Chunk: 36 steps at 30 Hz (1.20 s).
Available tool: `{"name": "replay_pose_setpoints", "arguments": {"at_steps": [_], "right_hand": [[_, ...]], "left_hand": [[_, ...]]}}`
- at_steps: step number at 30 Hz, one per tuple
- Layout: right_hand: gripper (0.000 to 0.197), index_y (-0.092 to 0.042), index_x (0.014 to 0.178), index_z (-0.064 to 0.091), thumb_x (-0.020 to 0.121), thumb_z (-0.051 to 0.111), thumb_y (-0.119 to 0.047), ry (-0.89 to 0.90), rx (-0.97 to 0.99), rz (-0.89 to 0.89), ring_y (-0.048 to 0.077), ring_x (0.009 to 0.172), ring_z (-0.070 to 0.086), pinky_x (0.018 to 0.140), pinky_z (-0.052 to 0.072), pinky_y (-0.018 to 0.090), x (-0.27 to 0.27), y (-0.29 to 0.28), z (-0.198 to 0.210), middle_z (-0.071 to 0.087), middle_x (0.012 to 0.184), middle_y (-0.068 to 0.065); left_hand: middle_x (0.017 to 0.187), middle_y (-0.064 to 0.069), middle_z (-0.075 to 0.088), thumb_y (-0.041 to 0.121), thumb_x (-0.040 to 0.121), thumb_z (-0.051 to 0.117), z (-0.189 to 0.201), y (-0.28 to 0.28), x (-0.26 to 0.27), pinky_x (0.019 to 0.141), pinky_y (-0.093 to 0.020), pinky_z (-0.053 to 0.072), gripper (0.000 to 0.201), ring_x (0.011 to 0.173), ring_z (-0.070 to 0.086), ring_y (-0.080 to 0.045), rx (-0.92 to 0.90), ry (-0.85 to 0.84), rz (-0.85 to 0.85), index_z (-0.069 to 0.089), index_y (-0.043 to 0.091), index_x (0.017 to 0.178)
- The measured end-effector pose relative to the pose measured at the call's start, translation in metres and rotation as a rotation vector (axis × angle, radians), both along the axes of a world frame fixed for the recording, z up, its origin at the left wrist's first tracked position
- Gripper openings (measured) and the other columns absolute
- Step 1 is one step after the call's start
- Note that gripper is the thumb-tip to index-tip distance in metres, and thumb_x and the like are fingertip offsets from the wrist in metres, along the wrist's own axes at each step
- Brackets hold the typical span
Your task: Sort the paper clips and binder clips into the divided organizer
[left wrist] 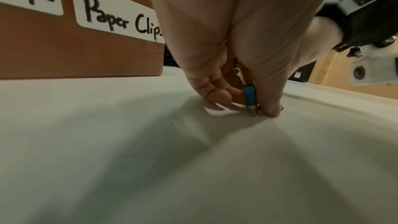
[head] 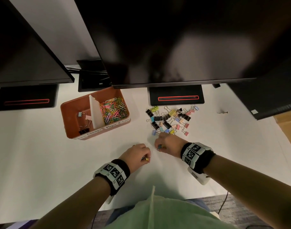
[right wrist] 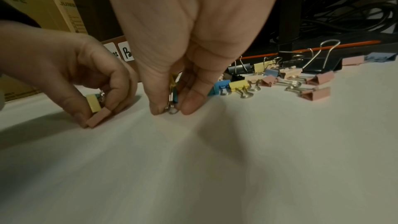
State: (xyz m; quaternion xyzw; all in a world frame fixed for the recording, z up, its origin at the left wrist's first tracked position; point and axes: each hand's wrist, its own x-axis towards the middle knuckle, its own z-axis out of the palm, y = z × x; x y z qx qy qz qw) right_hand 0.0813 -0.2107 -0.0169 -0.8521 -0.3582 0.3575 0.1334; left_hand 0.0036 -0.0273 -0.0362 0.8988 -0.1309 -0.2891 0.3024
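The brown divided organizer (head: 65, 116) stands at the back left of the white desk. Its right compartment holds coloured paper clips (head: 112, 109); its left compartment holds a few binder clips (head: 84, 116). A pile of loose binder clips (head: 171, 119) lies to the right of it. My left hand (head: 145, 158) pinches small binder clips against the desk: a yellow one (right wrist: 93, 102), a pink one (right wrist: 99, 119) and a teal one (left wrist: 249, 95). My right hand (head: 158, 147), just in front of the pile, pinches a yellow and a teal binder clip (right wrist: 173, 91), their wire handles touching the desk.
Two dark monitors overhang the back of the desk, their stand bases (head: 176, 97) behind the organizer and the pile. A cardboard box (head: 288, 128) sits at the far right, and a small metal object (head: 222, 112) lies right of the pile. The desk's front edge runs by my body.
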Motion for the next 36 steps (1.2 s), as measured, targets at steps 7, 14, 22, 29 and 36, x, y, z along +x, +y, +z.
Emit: {"name": "replay_pose_setpoints", "arguments": {"at_steps": [7, 14, 22, 29, 36], "right_hand": [[0.013, -0.012, 0.099, 0.064, 0.086, 0.060, -0.012, 0.012, 0.136, -0.036, 0.027, 0.096, 0.057, 0.079, 0.047, 0.028, 0.004, 0.012, 0.018, 0.054, 0.106, 0.010], [0.012, -0.013, 0.094, 0.065, 0.082, 0.066, -0.013, -0.087, 0.443, -0.006, 0.013, 0.089, 0.050, 0.084, 0.043, 0.024, 0.029, 0.117, 0.072, 0.050, 0.099, -0.002], [0.036, -0.015, 0.118, 0.057, 0.083, 0.066, -0.022, -0.018, 0.442, -0.125, 0.026, 0.104, 0.055, 0.098, 0.046, 0.041, 0.027, 0.237, 0.081, 0.054, 0.112, 0.011], [0.029, -0.021, 0.116, 0.056, 0.087, 0.061, -0.022, -0.013, 0.555, -0.191, 0.013, 0.096, 0.058, 0.088, 0.050, 0.027, 0.028, 0.177, 0.077, 0.055, 0.112, -0.002], [0.037, -0.021, 0.114, 0.060, 0.080, 0.070, -0.028, -0.238, 0.201, -0.393, 0.020, 0.106, 0.049, 0.098, 0.042, 0.037, 0.055, 0.041, 0.040, 0.057, 0.112, 0.004]], "left_hand": [[0.078, 0.003, 0.062, 0.021, 0.079, 0.069, 0.015, 0.025, -0.002, 0.067, -0.030, 0.049, 0.016, 0.070, 0.055, -0.013, -0.124, 0.028, 0.245, 0.053, 0.020, 0.079], [0.071, 0.008, 0.065, 0.015, 0.074, 0.075, 0.086, 0.126, 0.009, 0.060, -0.017, 0.045, 0.022, 0.062, 0.056, -0.004, -0.208, -0.179, 0.781, 0.055, 0.024, 0.075], [0.091, -0.008, 0.067, 0.023, 0.084, 0.064, 0.098, 0.185, 0.025, 0.073, -0.036, 0.058, 0.013, 0.080, 0.066, -0.025, -0.116, -0.150, 1.037, 0.063, 0.017, 0.095], [0.096, -0.003, 0.068, 0.023, 0.091, 0.053, 0.112, 0.169, 0.023, 0.083, -0.041, 0.053, 0.014, 0.087, 0.064, -0.021, -0.044, -0.303, 0.916, 0.065, 0.022, 0.099], [0.103, 0.007, 0.060, 0.021, 0.088, 0.058, 0.102, 0.076, 0.044, 0.077, -0.017, 0.048, 0.018, 0.091, 0.058, -0.004, -0.243, -0.319, 0.600, 0.062, 0.021, 0.106]]}}
